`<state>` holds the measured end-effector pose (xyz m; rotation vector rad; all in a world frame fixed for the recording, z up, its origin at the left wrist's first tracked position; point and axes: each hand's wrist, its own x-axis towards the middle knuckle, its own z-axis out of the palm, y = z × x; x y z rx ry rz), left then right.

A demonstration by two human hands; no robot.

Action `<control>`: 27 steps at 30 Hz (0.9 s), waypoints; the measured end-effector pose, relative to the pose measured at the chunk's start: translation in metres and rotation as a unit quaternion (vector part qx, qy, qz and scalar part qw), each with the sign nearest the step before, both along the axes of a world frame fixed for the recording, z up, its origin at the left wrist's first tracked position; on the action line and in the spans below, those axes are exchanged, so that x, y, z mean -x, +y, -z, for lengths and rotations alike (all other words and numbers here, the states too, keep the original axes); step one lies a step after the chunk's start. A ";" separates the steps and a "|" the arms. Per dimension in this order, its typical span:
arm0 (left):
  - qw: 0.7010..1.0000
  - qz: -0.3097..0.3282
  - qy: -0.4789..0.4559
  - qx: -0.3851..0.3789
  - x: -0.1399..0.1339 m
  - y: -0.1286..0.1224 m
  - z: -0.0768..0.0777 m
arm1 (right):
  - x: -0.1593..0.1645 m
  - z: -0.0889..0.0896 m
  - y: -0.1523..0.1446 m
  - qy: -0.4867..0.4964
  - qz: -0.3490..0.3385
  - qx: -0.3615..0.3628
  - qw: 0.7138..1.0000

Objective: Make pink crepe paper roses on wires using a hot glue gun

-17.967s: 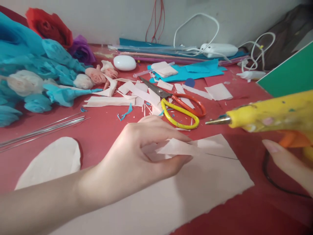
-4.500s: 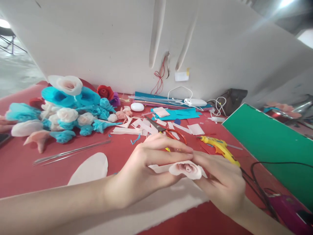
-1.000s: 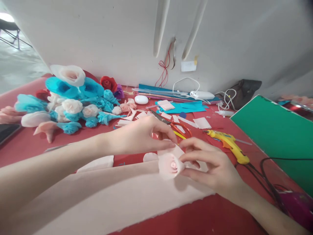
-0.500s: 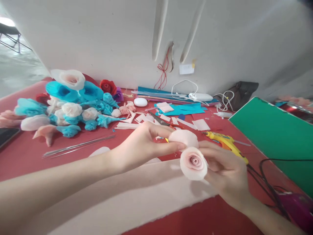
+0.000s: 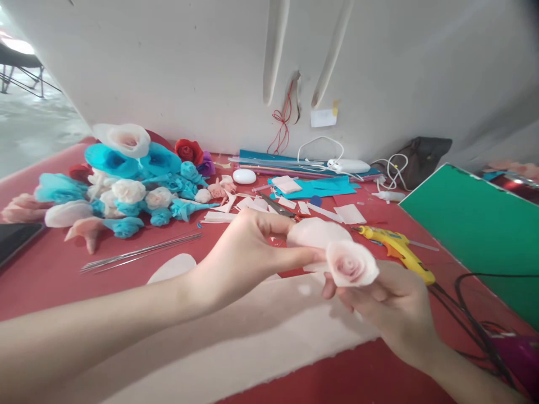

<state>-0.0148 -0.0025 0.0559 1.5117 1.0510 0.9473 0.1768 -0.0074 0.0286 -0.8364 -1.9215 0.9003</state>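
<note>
A pale wall (image 5: 168, 67) stands behind the red table (image 5: 328, 370). A knotted red string (image 5: 283, 119) hangs against it, with a taped white note (image 5: 323, 118) just beside. Below, a white cable (image 5: 322, 137) loops near a white plastic block (image 5: 348, 166). A dark bag (image 5: 429, 157) sits behind a green board (image 5: 475, 219). A black chair (image 5: 21, 59) stands at far left.

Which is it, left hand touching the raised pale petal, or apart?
Touching: the head view shows the left hand pinching the pale petal, thumb over its edge.
</note>
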 end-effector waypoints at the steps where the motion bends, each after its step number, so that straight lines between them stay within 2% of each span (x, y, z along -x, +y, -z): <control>1: 1.000 -0.013 0.010 0.002 0.000 0.003 0.002 | -0.001 0.001 0.001 0.014 0.014 -0.002 1.000; 4: 1.000 -0.021 0.004 0.020 0.002 0.012 0.007 | -0.003 0.003 0.006 0.057 0.048 -0.003 0.997; 9: 0.999 -0.025 0.027 0.027 0.006 0.020 0.013 | -0.001 0.001 0.012 0.076 0.035 0.070 0.994; 14: 0.995 0.008 0.101 0.022 0.004 0.020 0.015 | 0.002 0.001 0.011 0.033 0.029 0.114 0.992; 19: 0.989 0.049 0.138 0.024 0.011 0.027 0.013 | -0.009 0.004 0.022 0.044 0.040 0.146 0.988; 21: 0.976 0.085 0.202 0.014 0.018 0.034 0.013 | -0.016 0.004 0.030 0.026 0.009 0.173 0.985; 24: 0.944 0.147 0.295 0.020 0.026 0.043 0.017 | -0.022 0.004 0.039 -0.050 -0.094 0.228 0.968; 27: 0.928 0.168 0.334 0.008 0.029 0.047 0.022 | -0.020 0.006 0.044 -0.106 -0.186 0.233 0.949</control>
